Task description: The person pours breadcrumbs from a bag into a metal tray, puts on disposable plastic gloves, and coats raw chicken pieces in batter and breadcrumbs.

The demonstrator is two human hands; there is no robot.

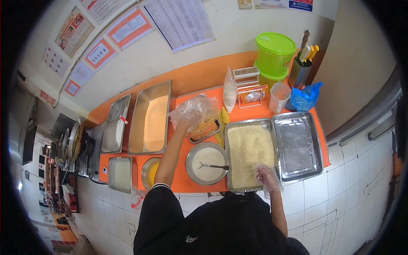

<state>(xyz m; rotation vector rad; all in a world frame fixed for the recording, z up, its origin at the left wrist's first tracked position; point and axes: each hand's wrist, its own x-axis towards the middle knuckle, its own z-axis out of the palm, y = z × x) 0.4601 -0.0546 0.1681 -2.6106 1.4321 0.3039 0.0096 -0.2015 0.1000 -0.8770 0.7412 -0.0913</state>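
My left hand (190, 118), in a clear plastic glove, reaches in at a plastic bag (204, 105) over a metal tray of shredded orange and yellow food (204, 129); its fingers are partly hidden by plastic. My right hand (264, 176), also gloved, is at the lower right of a metal tray filled with pale crumbs (250, 153), fingers curled; whether it holds crumbs cannot be told. Between the hands stands a steel bowl of white batter or liquid (207, 157), a dark-handled utensil (215, 166) lying across it. A bowl of yellow liquid (154, 169) is beside my left forearm.
An empty metal tray (296, 146) lies at right. Deep metal pans (130, 140) (106, 140) and a container of pale liquid (120, 175) stand left. Behind are a yellow cloth (223, 127), a plastic jug (279, 98), a blue bag (304, 97), green tubs (275, 54) and a knife block (299, 75).
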